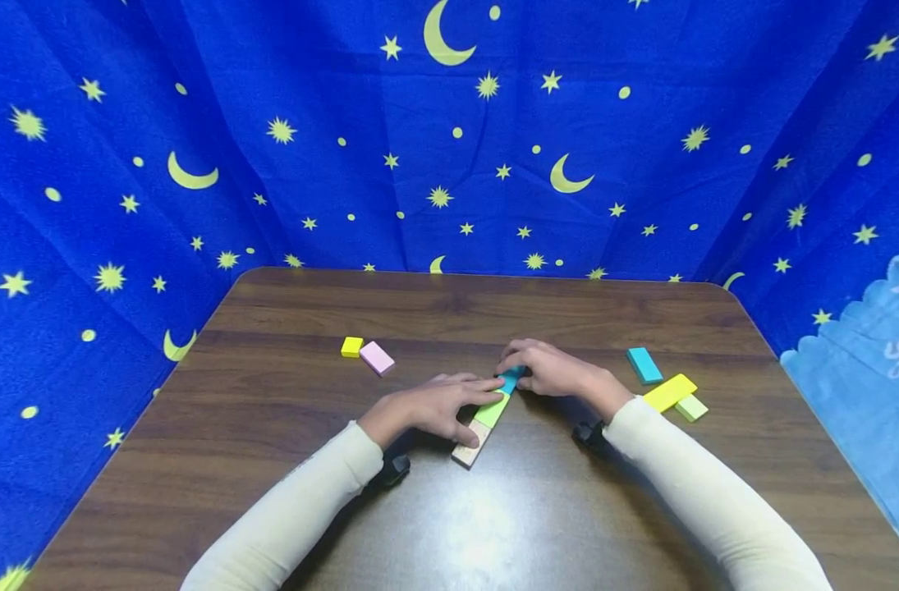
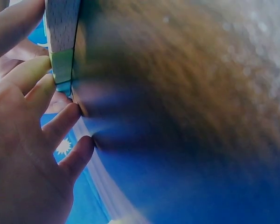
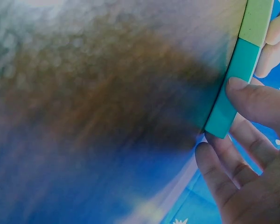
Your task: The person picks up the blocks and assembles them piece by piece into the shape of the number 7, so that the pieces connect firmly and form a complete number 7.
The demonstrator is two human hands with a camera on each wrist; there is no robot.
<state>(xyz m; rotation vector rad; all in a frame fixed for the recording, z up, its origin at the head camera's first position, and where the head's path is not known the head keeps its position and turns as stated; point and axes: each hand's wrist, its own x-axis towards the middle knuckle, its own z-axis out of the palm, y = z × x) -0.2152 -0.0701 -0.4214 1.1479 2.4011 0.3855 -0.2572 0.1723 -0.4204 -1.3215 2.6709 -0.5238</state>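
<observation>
Pinching rect. blue blk [image 3: 222,109] abutting grn blk [image 3: 255,21].

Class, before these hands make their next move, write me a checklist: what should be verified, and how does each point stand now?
1. Wooden block, green block and blue end block lined up end to end: ok.
2. Green and blue meeting without a visible gap: ok.
3. Right hand holding the blue end block: ok.
4. Left hand touching the row: ok.
5. Loose blocks at right all separate: not ok; the long yellow block overlaps the pale green block in the head view.
6. Right sleeve clear of the long yellow block: cannot tell; the height between them is unclear.
</observation>
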